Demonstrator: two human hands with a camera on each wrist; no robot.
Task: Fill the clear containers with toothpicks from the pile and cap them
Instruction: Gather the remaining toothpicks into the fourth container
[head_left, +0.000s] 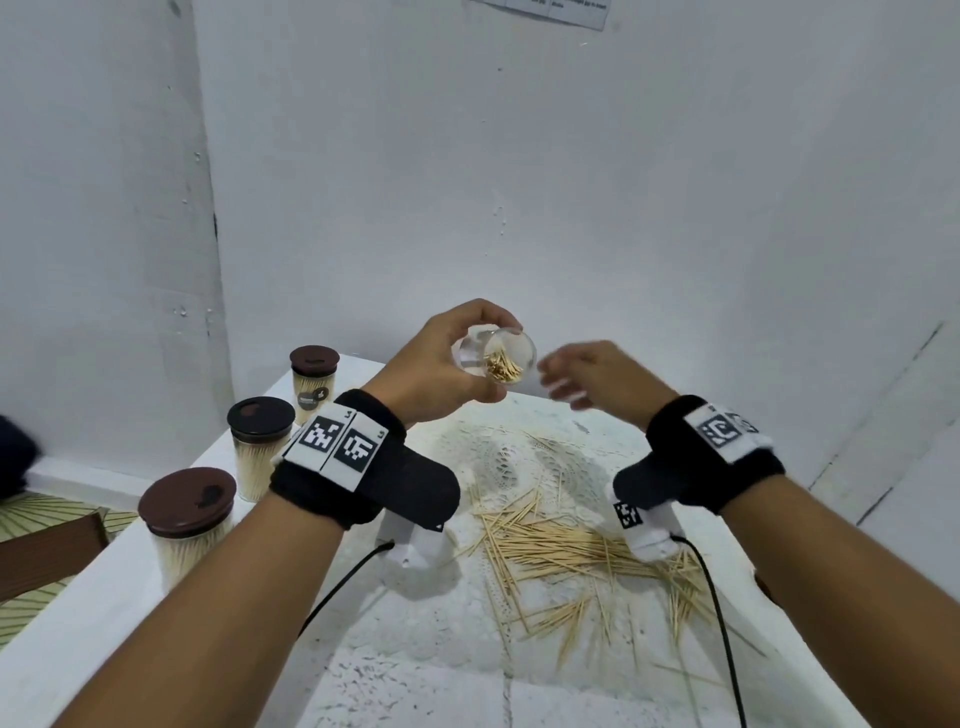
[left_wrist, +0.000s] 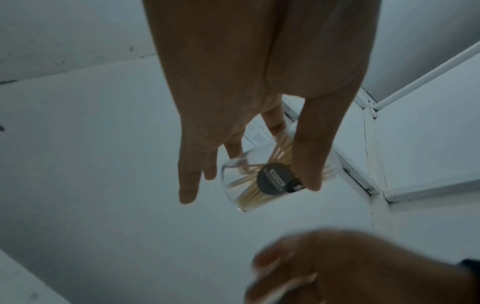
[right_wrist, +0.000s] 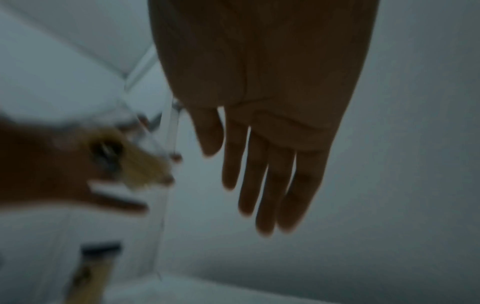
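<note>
Hands meet above a white tabletop (head_left: 363, 675) in the head view: the left hand (head_left: 441, 364) is raised and grips a clear container (head_left: 496, 356), uncapped and tilted with its mouth toward the camera, a small bunch of toothpicks (head_left: 503, 366) inside. Just beside it the right hand (head_left: 592, 374) hovers, blurred, fingers loosely spread and holding nothing. Below them a pile of toothpicks (head_left: 571, 551) lies scattered on the tabletop. Along the left edge stand three filled containers with brown caps (head_left: 187, 501). From the left wrist view, the left hand (left_wrist: 246, 102) pinches the container (left_wrist: 244, 185) between thumb and fingers; a dark round label (left_wrist: 272, 179) shows on its side, and the blurred right hand (left_wrist: 350, 267) sits low in the frame. From the right wrist view, the right hand (right_wrist: 259, 102) is wide, fingers straight and close together, while the held container (right_wrist: 135, 164) appears as a blur to the left.
</note>
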